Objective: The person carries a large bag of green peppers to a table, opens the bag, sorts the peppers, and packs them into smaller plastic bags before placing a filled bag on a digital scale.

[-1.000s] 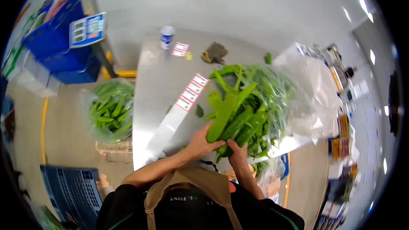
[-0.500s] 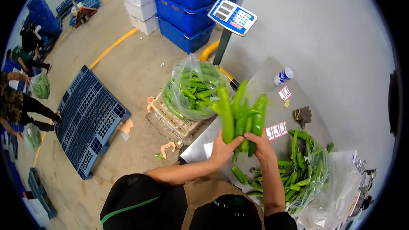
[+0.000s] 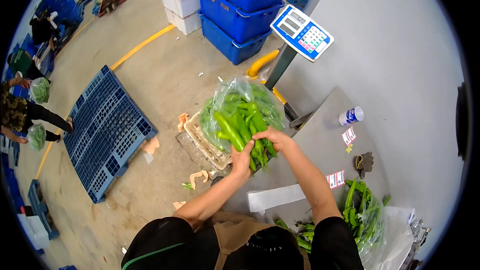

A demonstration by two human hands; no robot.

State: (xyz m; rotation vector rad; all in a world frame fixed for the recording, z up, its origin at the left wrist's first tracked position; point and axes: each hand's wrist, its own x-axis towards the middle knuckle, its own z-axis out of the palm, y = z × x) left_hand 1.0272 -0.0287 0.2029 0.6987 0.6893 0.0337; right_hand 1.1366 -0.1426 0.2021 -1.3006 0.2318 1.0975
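A bunch of long green peppers (image 3: 239,131) is gripped between my two hands, over the near side of a clear plastic bag (image 3: 232,90) full of the same peppers. My left hand (image 3: 242,159) is closed round the left side of the bunch. On its right side, my right hand (image 3: 272,139) is closed too, thumb across the stems. The bag rests on a beige plastic crate (image 3: 202,140) on the scale. More loose peppers (image 3: 357,205) lie on the metal table (image 3: 320,150) at lower right, partly in an open clear bag.
A scale display (image 3: 302,32) stands on a post behind the bag. Stacked blue crates (image 3: 235,15) and white boxes (image 3: 182,0) are beyond it. On the table are a white-and-blue canister (image 3: 351,115), labels and a glove (image 3: 363,163). A blue pallet (image 3: 105,135) lies left; people carry bags at far left.
Both hands have moved the pepper bunch left and forward, from over the table to over the bag on the crate. A white strip on the table is now uncovered.
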